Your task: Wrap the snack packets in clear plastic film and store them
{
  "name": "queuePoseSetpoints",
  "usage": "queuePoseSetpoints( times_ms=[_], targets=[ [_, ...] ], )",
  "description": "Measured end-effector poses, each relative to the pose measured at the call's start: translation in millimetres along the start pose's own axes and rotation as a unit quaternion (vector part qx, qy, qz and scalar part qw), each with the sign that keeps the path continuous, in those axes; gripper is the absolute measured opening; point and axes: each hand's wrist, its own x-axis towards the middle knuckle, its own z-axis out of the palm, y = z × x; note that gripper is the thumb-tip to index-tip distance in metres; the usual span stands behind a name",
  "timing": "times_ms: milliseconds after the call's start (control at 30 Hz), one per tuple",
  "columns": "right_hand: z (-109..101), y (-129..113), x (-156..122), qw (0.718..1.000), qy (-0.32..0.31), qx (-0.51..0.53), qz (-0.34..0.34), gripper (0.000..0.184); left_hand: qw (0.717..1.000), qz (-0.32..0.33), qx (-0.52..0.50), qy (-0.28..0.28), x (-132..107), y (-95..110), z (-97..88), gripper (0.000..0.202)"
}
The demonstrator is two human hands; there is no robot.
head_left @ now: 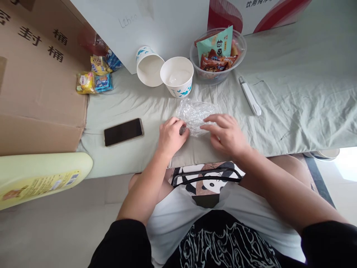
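Note:
A crumpled clear plastic bag (195,113) lies on the pale green cloth (279,123) near its front edge. My left hand (170,137) is curled and pinches the bag's left end. My right hand (225,133) rests on the bag's right side with its fingers pressed onto the plastic. What lies inside the bag is too small to make out.
Two white paper cups (177,76) (148,66) stand behind the bag, one tipped. A clear bowl of snack packets (217,56) sits at the back. A white utility knife (250,96) lies right, a black phone (123,131) left, small snack packets (95,80) by a cardboard box (39,74).

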Motion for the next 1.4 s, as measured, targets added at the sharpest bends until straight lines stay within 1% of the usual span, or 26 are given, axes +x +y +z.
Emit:
queuePoseSetpoints(
  times_ms=[67,100,133,200,267,333,400,467,567,600,633,700,800,833,900,967,1000,1033,1100,1167,1200,1267,1300,1333,1400],
  targets=[
    [0.5,-3.6,0.7,0.996,-0.041,0.041,-0.064,0.044,1.0,-0.004,0.004,0.004,-0.4,-1.1,-0.3,0.007],
    [1.3,-5.6,1.2,0.993,-0.059,0.053,-0.084,0.041,1.0,-0.006,0.006,0.006,-0.5,-1.5,-0.4,0.006],
    [2.3,-7.3,1.6,0.992,-0.071,0.057,-0.091,0.038,1.0,-0.009,0.006,0.008,-0.6,-1.8,-0.5,0.005],
    [4.5,-8.6,2.7,0.994,-0.068,0.045,-0.074,0.033,1.0,-0.014,0.003,0.01,-0.6,-2.3,-0.6,0.004],
    [5.5,-6.3,3.8,0.998,-0.05,0.016,-0.04,0.03,1.0,-0.015,-0.002,0.01,-0.5,-2.8,-0.9,0.004],
    [4.2,-1.8,4.5,0.999,-0.038,-0.013,-0.004,0.03,1.0,-0.016,-0.006,0.008,-0.3,-3.3,-1.7,0.003],
    [0.6,2.1,4.7,0.999,-0.038,-0.016,0.013,0.028,1.0,-0.02,-0.007,0.005,0.0,-3.8,-2.9,0.003],
    [-3.3,3.3,4.2,0.999,-0.048,0.007,-0.014,0.028,1.0,-0.024,-0.007,0.002,0.5,-4.3,-3.9,0.004],
    [-4.4,0.3,2.8,0.993,-0.08,0.034,-0.081,0.039,1.0,-0.022,-0.006,0.003,1.3,-4.9,-4.3,0.005],
    [-3.0,-1.0,2.6,0.992,-0.087,0.033,-0.087,0.038,1.0,-0.021,-0.006,0.004,1.4,-5.1,-4.1,0.005],
    [-0.9,-1.8,2.5,0.992,-0.091,0.028,-0.083,0.033,1.0,-0.021,-0.006,0.005,1.5,-5.2,-3.9,0.005],
    [4.0,-1.8,3.4,0.995,-0.084,0.024,-0.057,0.022,1.0,-0.021,-0.01,0.005,1.1,-5.5,-3.6,0.006],
    [7.7,1.6,6.8,0.998,-0.044,0.051,-0.007,0.023,0.999,0.003,-0.022,0.024,-0.3,-6.4,-4.3,0.009],
    [7.0,2.9,8.1,0.997,-0.03,0.072,0.011,0.022,0.999,0.025,-0.025,0.033,-0.8,-7.0,-4.9,0.011],
    [2.9,4.6,10.6,0.991,-0.009,0.122,0.048,0.018,0.995,0.083,-0.03,0.046,-1.4,-8.5,-6.1,0.023],
    [-3.5,4.7,12.4,0.98,-0.008,0.179,0.085,0.017,0.989,0.134,-0.038,0.047,-1.1,-10.8,-7.1,0.035],
    [-6.8,4.2,13.0,0.973,-0.015,0.204,0.104,0.016,0.987,0.145,-0.046,0.046,-0.7,-12.2,-7.4,0.038],
    [-9.9,3.6,13.4,0.967,-0.024,0.223,0.125,0.016,0.987,0.146,-0.056,0.045,-0.2,-13.6,-7.5,0.038],
    [-14.2,2.4,13.6,0.954,-0.035,0.248,0.165,0.016,0.987,0.124,-0.093,0.045,1.0,-16.4,-7.5,0.032],
    [-15.9,1.7,13.3,0.947,-0.027,0.269,0.174,0.014,0.982,0.095,-0.156,0.048,1.8,-18.5,-7.3,0.021],
    [-16.0,1.5,13.1,0.945,-0.021,0.281,0.165,0.019,0.977,0.082,-0.191,0.05,2.1,-19.2,-7.4,0.017],
    [-15.2,1.0,12.8,0.946,-0.021,0.288,0.146,0.04,0.965,0.057,-0.25,0.051,2.7,-19.9,-7.7,0.012],
    [-14.7,0.7,12.7,0.949,-0.025,0.278,0.149,0.045,0.96,0.045,-0.271,0.049,3.0,-20.1,-8.0,0.011],
    [-14.1,0.4,12.8,0.951,-0.032,0.261,0.16,0.041,0.956,0.037,-0.286,0.046,3.5,-20.4,-8.4,0.011],
    [-13.1,0.1,13.1,0.954,-0.044,0.229,0.19,0.023,0.95,0.039,-0.309,0.032,4.7,-21.6,-9.1,0.011]
  ],
)
